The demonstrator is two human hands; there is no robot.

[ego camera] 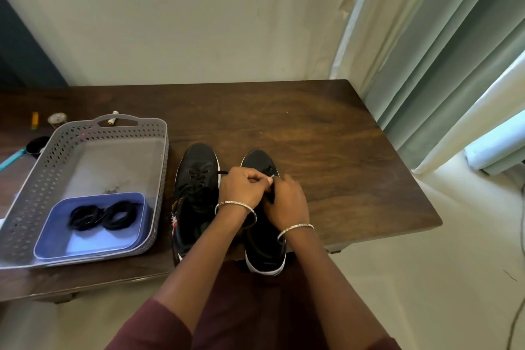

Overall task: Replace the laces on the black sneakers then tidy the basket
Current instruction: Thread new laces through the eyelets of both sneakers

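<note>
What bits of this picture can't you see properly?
Head view: where the black lace runs on the right black white-soled sneaker, covered by left hand and right hand.
Head view: small items behind the grey perforated plastic basket, too small.
Head view: teal stick-shaped object, cut by left edge.

Head camera looks steeply down, close over the table [326, 122].

Both forearms reach forward side by side, the left hand [244, 187] and right hand [287, 203] touching, fingers curled, together pinching a lace [272, 176]
</note>
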